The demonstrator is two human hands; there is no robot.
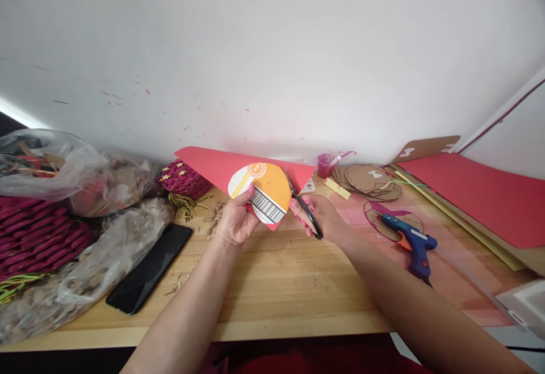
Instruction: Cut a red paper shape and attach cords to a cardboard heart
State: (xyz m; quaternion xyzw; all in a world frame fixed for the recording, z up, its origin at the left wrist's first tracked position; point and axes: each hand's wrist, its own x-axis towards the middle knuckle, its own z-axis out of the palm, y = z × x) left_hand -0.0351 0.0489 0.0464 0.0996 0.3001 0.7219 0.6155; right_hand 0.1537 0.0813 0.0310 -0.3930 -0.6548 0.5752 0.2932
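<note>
Above the wooden table, your left hand pinched the red paper and an orange round template together, palm toward you. Just right, your right hand gripped black scissors, blades at the template's edge.
</note>
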